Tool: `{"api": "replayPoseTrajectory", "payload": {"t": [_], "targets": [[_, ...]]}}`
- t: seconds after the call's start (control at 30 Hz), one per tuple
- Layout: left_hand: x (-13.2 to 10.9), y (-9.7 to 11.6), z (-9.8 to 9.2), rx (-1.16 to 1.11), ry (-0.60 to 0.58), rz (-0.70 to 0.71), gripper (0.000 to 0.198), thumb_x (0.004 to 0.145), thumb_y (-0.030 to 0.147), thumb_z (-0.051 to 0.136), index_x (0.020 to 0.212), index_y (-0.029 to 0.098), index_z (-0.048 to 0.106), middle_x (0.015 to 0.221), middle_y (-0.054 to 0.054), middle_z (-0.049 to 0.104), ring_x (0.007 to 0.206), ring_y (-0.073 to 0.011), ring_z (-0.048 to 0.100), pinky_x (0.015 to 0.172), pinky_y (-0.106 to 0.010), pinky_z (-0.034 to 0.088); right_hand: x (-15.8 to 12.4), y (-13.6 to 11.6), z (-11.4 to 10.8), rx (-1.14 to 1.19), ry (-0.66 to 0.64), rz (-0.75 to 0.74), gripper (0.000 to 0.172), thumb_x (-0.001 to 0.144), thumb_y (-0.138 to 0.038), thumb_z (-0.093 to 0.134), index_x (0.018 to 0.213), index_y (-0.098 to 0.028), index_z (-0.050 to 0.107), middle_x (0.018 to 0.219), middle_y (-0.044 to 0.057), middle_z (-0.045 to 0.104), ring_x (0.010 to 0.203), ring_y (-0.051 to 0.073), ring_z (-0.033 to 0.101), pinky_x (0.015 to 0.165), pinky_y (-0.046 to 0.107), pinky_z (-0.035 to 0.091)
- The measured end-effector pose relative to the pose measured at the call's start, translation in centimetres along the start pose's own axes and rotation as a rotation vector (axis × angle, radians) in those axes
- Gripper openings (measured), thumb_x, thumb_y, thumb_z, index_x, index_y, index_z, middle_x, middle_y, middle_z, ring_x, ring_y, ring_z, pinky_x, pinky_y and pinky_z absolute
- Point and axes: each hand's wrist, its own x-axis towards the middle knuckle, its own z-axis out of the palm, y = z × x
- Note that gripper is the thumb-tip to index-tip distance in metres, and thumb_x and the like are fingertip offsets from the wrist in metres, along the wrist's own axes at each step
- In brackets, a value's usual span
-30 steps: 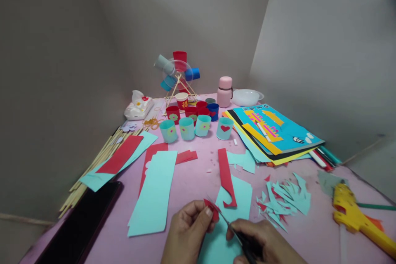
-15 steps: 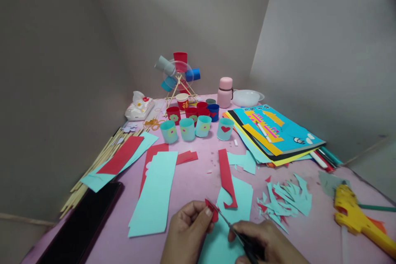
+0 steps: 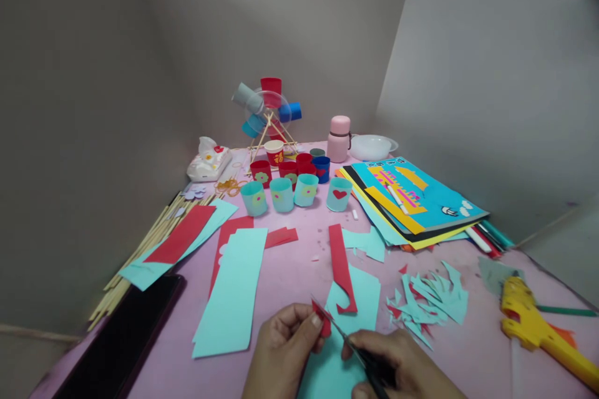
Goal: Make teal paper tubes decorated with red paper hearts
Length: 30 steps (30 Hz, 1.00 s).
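Note:
My left hand (image 3: 290,346) pinches a small piece of red paper (image 3: 326,326) between thumb and fingers. Black-handled scissors (image 3: 369,366) are gripped in my right hand (image 3: 397,361), their blades lying against the red piece. Beneath both hands are light blue paper sheets (image 3: 367,302). A red paper strip (image 3: 341,262) with a curved cut at its near end lies on those sheets, just beyond the blades. Right of my hands is a heap of light blue and red paper scraps (image 3: 433,299).
Light blue strips (image 3: 234,299) and a phone (image 3: 126,336) lie left; a yellow glue gun (image 3: 538,324) lies right. Decorated paper cups (image 3: 281,194), a cup wheel on sticks (image 3: 269,106) and a pink bottle (image 3: 339,140) stand behind. Coloured sheets (image 3: 421,199) are stacked at right.
The scissor blades have shifted slightly against the red piece, and the right hand has moved a little left. The whole view has shifted slightly; other things stay in place.

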Motion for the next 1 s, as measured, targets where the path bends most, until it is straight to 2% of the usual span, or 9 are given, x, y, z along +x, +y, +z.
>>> {"api": "replayPoseTrajectory", "payload": {"t": [0.37, 0.63, 0.87, 1.0], "targets": [[-0.4, 0.4, 0.6, 0.003, 0.048, 0.024, 0.029, 0.066, 0.042, 0.072, 0.057, 0.018, 0.059, 0.052, 0.004, 0.052, 0.053, -0.0102, 0.043, 0.053, -0.023, 0.033, 0.2, 0.4, -0.3, -0.067, -0.002, 0.016, 0.047, 0.072, -0.059, 0.055, 0.085, -0.015, 0.064, 0.051, -0.007, 0.028, 0.047, 0.009, 0.026, 0.041, 0.020, 0.020], [-0.6, 0.6, 0.9, 0.036, -0.002, 0.034, 0.032, 0.067, 0.042, 0.071, 0.052, 0.018, 0.055, 0.052, 0.004, 0.051, 0.054, -0.0107, 0.042, 0.055, -0.023, 0.033, 0.1, 0.4, -0.2, -0.048, -0.002, 0.002, 0.047, 0.071, -0.061, 0.055, 0.082, -0.016, 0.062, 0.052, -0.007, 0.030, 0.048, 0.008, 0.026, 0.041, 0.020, 0.020], [-0.6, 0.7, 0.9, 0.032, -0.006, 0.052, 0.033, 0.066, 0.043, 0.071, 0.053, 0.017, 0.057, 0.052, 0.004, 0.052, 0.054, -0.0103, 0.042, 0.055, -0.023, 0.032, 0.2, 0.1, -0.1, -0.003, -0.010, 0.059, 0.052, 0.066, -0.066, 0.060, 0.079, -0.015, 0.062, 0.051, -0.007, 0.029, 0.047, 0.009, 0.026, 0.041, 0.020, 0.021], [-0.6, 0.8, 1.1, 0.008, 0.009, 0.029, 0.031, 0.065, 0.041, 0.073, 0.053, 0.017, 0.058, 0.051, 0.004, 0.052, 0.053, -0.0099, 0.041, 0.054, -0.023, 0.031, 0.4, 0.2, -0.1, 0.006, 0.002, 0.035, 0.050, 0.068, -0.064, 0.058, 0.079, -0.015, 0.062, 0.050, -0.007, 0.028, 0.046, 0.008, 0.025, 0.040, 0.021, 0.020]]}}
